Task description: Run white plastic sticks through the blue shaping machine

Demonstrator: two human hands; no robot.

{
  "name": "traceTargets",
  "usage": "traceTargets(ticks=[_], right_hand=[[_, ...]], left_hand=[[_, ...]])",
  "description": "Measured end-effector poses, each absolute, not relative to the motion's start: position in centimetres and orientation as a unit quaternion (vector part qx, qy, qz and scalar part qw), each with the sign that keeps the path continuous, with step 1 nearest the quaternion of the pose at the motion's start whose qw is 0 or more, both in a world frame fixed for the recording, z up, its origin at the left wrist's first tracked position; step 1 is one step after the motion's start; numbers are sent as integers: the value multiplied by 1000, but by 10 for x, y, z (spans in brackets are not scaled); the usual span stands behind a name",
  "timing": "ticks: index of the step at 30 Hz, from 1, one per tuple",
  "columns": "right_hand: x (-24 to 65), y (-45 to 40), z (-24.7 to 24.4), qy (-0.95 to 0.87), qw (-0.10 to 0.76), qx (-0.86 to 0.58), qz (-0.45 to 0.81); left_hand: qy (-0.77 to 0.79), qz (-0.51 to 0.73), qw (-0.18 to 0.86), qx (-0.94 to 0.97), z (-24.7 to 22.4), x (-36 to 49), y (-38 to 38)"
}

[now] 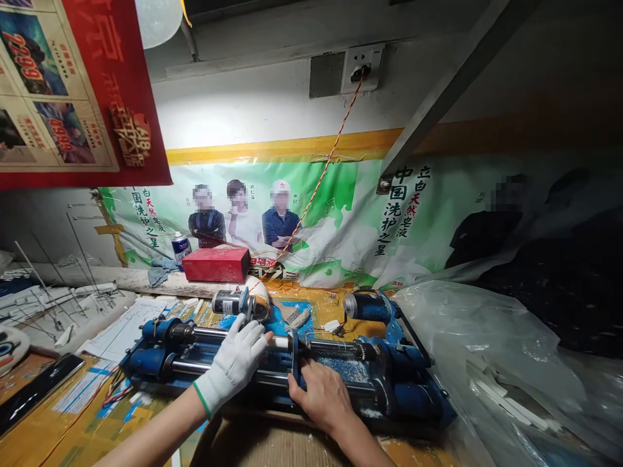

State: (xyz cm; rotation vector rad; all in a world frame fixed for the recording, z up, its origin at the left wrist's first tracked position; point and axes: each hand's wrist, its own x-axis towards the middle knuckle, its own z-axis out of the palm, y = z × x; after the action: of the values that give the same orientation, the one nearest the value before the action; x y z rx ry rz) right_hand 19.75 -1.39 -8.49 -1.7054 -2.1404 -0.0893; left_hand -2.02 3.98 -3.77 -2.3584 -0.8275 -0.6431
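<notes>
A small blue bench lathe (341, 370) with two bright steel guide bars lies across the bench. My left hand (238, 357), in a white knitted glove with a green cuff, lies over the machine's middle. Its fingers are closed around a short white rod (280, 342), and one bare fingertip pokes out of the glove. Bare, my right hand (324, 392) grips the upright blue sliding bracket (294, 357) just right of the rod. Parts of its fingers are hidden behind the bracket. White shavings lie on the machine's bed.
Behind the lathe are a silver-and-black motor (228, 302), a brush (294, 316) and a red box (217, 264). A spray can (181, 248) stands behind the box. Clear plastic sheeting (487, 337) bulges at right. A twisted cord (335, 143) hangs from the wall socket (363, 68). Thin rods stick up at left.
</notes>
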Motion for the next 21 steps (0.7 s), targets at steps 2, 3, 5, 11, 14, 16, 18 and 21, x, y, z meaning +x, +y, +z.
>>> traceTargets(ticks=[2,3,5,11,14,16,18,21], right_hand=[[193,-13,-87,-763,204,-612,-41],[192,-13,-88,-762,206,-612,-45],[191,-14,-89,-760,209,-613,-57],[190,-13,-93,-758,231,-604,-84],[190,-12,-97,-761,238,-596,-97],[190,-11,-98,-763,238,-593,-101],[190,-11,-98,-763,239,-593,-100],[190,-11,-97,-761,241,-594,-95]], left_hand=[[-348,-296,279,-845,-42,-52,33],[-387,-328,283,-814,-46,-73,31],[-498,-387,297,-716,-59,-122,28],[-636,-308,330,-626,-101,-194,33],[-645,-301,325,-623,-107,-174,34],[-639,-309,309,-633,-107,-156,33],[-617,-332,308,-644,-108,-139,30],[-585,-363,314,-655,-109,-121,27]])
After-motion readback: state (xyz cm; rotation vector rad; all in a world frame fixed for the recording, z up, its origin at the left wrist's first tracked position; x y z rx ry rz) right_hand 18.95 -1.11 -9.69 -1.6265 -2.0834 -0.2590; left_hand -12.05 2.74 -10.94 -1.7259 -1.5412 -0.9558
